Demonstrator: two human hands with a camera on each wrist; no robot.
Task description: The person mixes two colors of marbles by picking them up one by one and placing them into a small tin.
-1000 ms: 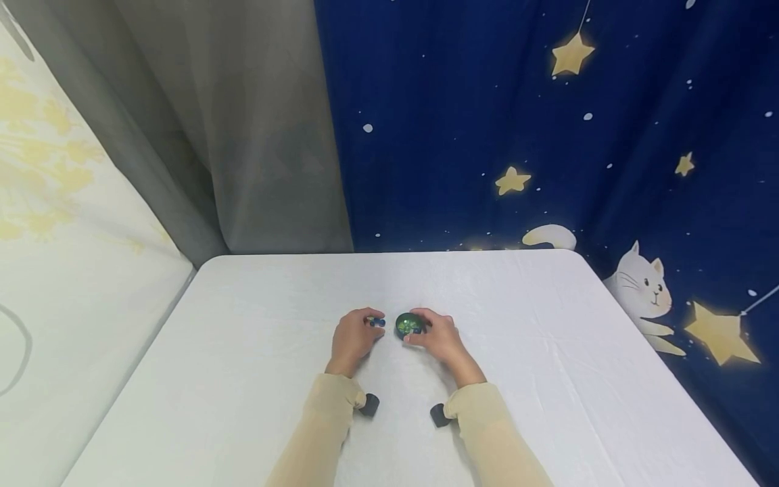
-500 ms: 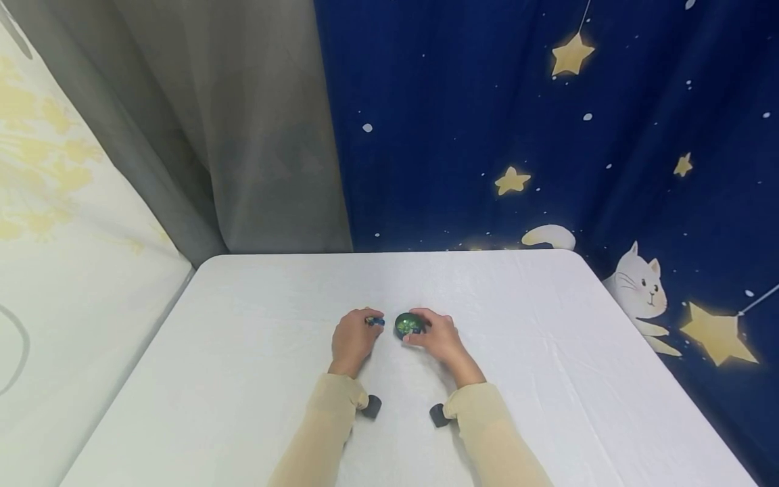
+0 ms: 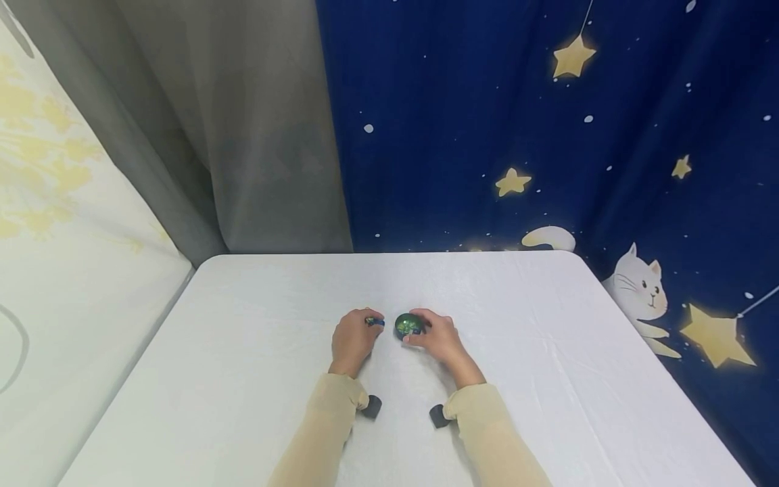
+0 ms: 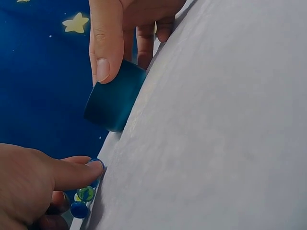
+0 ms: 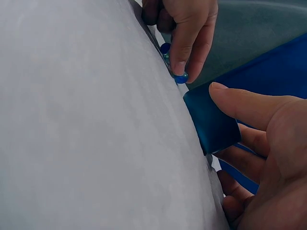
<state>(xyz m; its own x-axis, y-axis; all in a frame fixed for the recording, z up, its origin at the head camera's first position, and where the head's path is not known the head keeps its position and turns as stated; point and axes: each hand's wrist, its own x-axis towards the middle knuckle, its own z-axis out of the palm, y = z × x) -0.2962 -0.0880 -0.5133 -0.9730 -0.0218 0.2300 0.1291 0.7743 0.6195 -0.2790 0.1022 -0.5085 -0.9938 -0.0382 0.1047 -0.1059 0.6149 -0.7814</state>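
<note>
My left hand (image 3: 353, 339) pinches a clear blue marble (image 4: 99, 165) between thumb and finger, low over the white cloth. Beside its curled fingers in the left wrist view are a green-patterned marble (image 4: 86, 193) and a dark blue marble (image 4: 79, 209); whether they are held or lie on the cloth is unclear. To the right, my right hand (image 3: 439, 336) grips a small teal cup (image 5: 211, 120) by its side, thumb on one face and fingers behind. The cup stands upright on the cloth. From above, its inside looks glossy green, with small round shapes resembling marbles.
A white-covered table (image 3: 243, 379) spreads out around both hands. Behind it hang a grey curtain (image 3: 268, 135) and a dark blue curtain (image 3: 438, 135) with stars and a cat. A black wrist device (image 3: 372, 406) sits at the left cuff, another (image 3: 439, 415) at the right.
My left thumb and fingers have closed together on the blue marble, from a slightly wider spread one second ago. My right hand and the cup stay in place.
</note>
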